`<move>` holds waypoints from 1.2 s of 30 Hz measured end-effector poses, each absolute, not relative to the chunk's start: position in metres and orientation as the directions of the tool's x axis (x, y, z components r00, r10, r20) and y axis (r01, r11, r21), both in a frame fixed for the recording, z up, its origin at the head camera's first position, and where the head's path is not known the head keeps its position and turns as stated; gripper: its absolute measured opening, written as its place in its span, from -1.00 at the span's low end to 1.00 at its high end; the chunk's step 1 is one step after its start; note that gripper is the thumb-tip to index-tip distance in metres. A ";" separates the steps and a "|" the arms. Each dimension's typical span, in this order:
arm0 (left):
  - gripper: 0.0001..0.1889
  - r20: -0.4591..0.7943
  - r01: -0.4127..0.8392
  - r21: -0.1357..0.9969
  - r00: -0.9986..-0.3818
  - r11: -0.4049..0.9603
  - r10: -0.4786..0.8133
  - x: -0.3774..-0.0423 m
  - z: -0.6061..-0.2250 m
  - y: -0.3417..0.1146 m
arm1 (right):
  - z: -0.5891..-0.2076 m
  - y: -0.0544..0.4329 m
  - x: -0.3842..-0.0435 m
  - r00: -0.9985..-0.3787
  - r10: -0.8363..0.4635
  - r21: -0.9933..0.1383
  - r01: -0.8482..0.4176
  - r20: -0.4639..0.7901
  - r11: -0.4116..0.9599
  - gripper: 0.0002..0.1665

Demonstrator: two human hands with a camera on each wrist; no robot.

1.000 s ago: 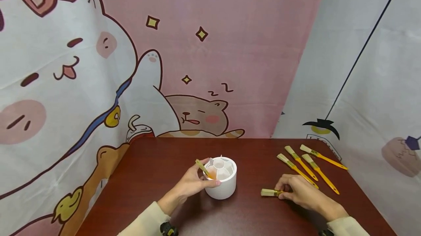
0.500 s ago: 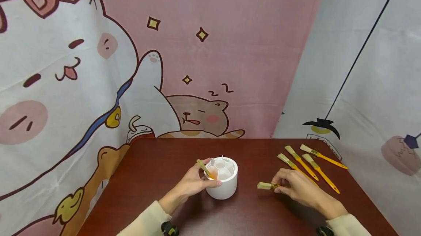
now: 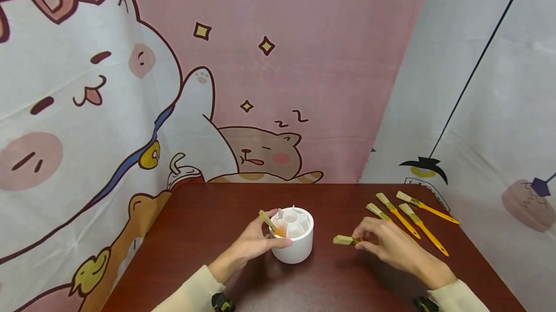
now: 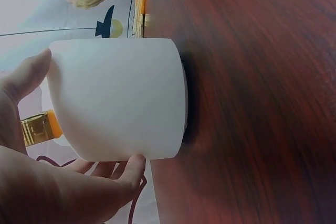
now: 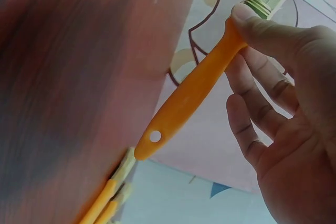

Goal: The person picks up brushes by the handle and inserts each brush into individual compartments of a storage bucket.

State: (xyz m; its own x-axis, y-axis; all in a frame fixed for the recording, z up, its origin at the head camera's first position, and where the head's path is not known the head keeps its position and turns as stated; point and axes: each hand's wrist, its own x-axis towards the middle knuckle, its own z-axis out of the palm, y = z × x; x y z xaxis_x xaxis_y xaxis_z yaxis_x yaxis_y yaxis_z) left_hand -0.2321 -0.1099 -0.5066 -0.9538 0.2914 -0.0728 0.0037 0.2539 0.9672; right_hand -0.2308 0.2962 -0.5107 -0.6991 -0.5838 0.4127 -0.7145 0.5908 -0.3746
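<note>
Table [image 3: 208, 201]: dark red, backed by a cartoon-printed cloth [image 3: 330, 61].
Cup [image 3: 294, 249]: white, divided into compartments, seen upright; first brush [image 3: 269, 222] lodged at its left, handle down, bristles up, leaning.
Left hand [image 3: 254, 242]: thumb and fingers clasped about the cup!
Right hand [image 3: 391, 244]: second brush [image 3: 343, 240] pinched by the neck, held above the table, near the cup, bristles pointed cupward.
Loose brushes [image 3: 425, 232]: four, laid at far right.

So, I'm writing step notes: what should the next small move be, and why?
Probably carry the held brush left to the white holder: the right grip has it off the table, and another brush already leans inside that holder.
</note>
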 end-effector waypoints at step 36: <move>0.10 -0.089 -0.007 0.968 -0.944 0.251 0.317 -0.235 -0.503 -0.111 | -0.462 0.251 -0.224 -0.582 -0.547 -0.290 -0.797 0.601 0.530 -0.48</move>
State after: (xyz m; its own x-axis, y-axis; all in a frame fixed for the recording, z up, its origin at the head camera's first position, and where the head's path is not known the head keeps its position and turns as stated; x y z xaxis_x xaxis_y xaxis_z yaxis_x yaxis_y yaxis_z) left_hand -0.2345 -0.1111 -0.5030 -0.9442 0.3171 -0.0890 -0.0069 0.2511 0.9679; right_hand -0.2244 0.2507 -0.4615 -0.5823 -0.5473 0.6011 -0.7971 0.5299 -0.2896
